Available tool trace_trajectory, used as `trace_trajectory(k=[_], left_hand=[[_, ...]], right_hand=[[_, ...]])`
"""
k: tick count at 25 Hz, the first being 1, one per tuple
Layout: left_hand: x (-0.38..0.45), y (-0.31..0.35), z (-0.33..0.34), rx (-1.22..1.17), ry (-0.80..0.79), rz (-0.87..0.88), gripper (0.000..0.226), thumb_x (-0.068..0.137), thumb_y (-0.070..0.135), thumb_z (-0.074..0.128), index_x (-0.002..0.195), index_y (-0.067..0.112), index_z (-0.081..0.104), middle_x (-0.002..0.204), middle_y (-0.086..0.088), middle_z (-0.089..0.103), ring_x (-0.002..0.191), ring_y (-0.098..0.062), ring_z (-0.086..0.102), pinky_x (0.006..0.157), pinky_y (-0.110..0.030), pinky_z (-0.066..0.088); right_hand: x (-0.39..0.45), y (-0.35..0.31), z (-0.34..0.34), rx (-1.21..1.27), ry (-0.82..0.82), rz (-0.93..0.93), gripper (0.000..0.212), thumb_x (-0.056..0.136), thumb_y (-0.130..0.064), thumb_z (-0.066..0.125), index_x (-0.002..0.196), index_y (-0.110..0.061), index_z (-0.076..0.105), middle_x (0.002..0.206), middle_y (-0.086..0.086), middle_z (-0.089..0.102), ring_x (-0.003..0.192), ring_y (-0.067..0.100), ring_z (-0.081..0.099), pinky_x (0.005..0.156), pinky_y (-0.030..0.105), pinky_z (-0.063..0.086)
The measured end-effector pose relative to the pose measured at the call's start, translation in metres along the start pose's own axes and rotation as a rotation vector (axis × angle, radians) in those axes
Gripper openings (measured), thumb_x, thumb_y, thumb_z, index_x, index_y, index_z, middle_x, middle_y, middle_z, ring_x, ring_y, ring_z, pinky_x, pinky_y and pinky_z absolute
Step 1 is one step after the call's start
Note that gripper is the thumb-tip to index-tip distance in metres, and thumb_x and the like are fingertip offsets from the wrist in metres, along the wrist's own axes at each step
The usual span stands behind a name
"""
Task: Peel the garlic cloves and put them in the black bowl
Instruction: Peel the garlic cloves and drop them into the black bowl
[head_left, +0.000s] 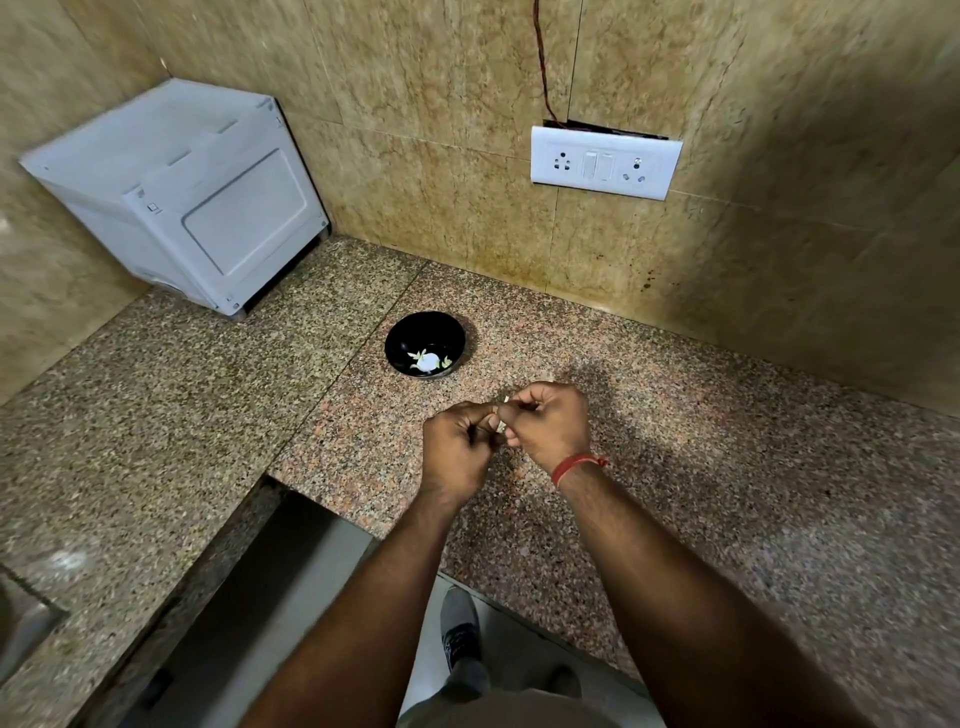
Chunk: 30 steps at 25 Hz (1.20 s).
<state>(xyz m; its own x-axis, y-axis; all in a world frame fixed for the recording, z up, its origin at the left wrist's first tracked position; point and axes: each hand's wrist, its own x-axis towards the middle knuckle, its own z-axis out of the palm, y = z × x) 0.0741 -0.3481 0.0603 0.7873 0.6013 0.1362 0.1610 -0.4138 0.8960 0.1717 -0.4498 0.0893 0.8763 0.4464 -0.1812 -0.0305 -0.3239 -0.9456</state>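
Observation:
A black bowl (425, 343) stands on the granite counter (675, 467), with pale peeled garlic pieces (429, 361) lying at its bottom. In front of the bowl, my left hand (460, 447) and my right hand (550, 423) meet above the counter with fingers curled. Between their fingertips they pinch a small pale garlic clove (503, 415), which is mostly hidden by the fingers. A red thread is tied round my right wrist.
A white appliance (182, 192) sits in the back left corner. A white socket panel (605, 162) is on the tiled wall. A steel sink corner (21, 623) shows at the far left. The counter edge and floor lie below my arms.

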Motion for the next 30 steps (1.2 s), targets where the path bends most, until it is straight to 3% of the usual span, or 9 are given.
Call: trace_trajectory(k=[3,8,14,20,24,30], left_hand=[[-0.001,-0.005,0.008,0.023,0.016,-0.033,0.017,0.091,0.018,0.067,0.099,0.013,0.081,0.083,0.005,0.076,0.072,-0.012,0.071,0.069,-0.039,0.062],[0.001,-0.009,0.015,0.036,0.018,-0.076,0.014,0.090,0.011,0.070,0.097,0.014,0.082,0.086,0.004,0.077,0.075,-0.013,0.072,0.070,-0.041,0.063],[0.006,-0.009,0.018,0.037,0.024,-0.131,0.013,0.092,0.011,0.070,0.086,0.014,0.081,0.076,0.006,0.076,0.070,-0.016,0.073,0.068,-0.041,0.062],[0.009,-0.019,0.019,-0.106,0.017,-0.246,0.016,0.096,0.008,0.068,0.091,0.016,0.081,0.080,0.002,0.078,0.076,-0.022,0.076,0.075,-0.048,0.065],[0.008,-0.018,0.020,-0.247,0.023,-0.414,0.014,0.097,0.006,0.067,0.092,0.012,0.078,0.083,-0.007,0.078,0.078,-0.032,0.076,0.076,-0.055,0.063],[0.009,-0.024,0.013,-0.412,-0.115,-0.534,0.013,0.098,0.005,0.064,0.101,0.011,0.076,0.097,-0.013,0.078,0.096,-0.035,0.074,0.091,-0.055,0.059]], right_hand=[[-0.001,0.005,0.002,0.007,0.059,-0.011,0.012,0.075,-0.003,0.082,0.072,-0.014,0.076,0.066,-0.002,0.075,0.061,0.021,0.074,0.059,0.043,0.064],[0.000,0.010,0.003,0.031,0.094,0.007,0.013,0.074,-0.004,0.082,0.070,-0.015,0.077,0.065,-0.003,0.075,0.063,0.020,0.074,0.062,0.041,0.064],[0.002,0.020,0.003,0.080,0.138,0.054,0.015,0.077,-0.001,0.081,0.071,-0.013,0.075,0.067,0.002,0.074,0.063,0.028,0.074,0.056,0.043,0.063],[0.003,0.021,-0.001,0.260,0.026,0.118,0.015,0.082,0.005,0.077,0.086,-0.010,0.077,0.078,0.008,0.077,0.067,0.022,0.074,0.058,0.030,0.062],[0.004,0.025,-0.002,0.288,-0.042,0.165,0.018,0.079,0.003,0.082,0.095,-0.004,0.078,0.087,0.008,0.079,0.077,0.023,0.077,0.064,0.032,0.063],[0.008,0.028,-0.002,0.211,-0.102,0.227,0.014,0.086,0.008,0.073,0.098,0.001,0.072,0.089,0.015,0.076,0.066,0.018,0.073,0.063,0.031,0.063]])
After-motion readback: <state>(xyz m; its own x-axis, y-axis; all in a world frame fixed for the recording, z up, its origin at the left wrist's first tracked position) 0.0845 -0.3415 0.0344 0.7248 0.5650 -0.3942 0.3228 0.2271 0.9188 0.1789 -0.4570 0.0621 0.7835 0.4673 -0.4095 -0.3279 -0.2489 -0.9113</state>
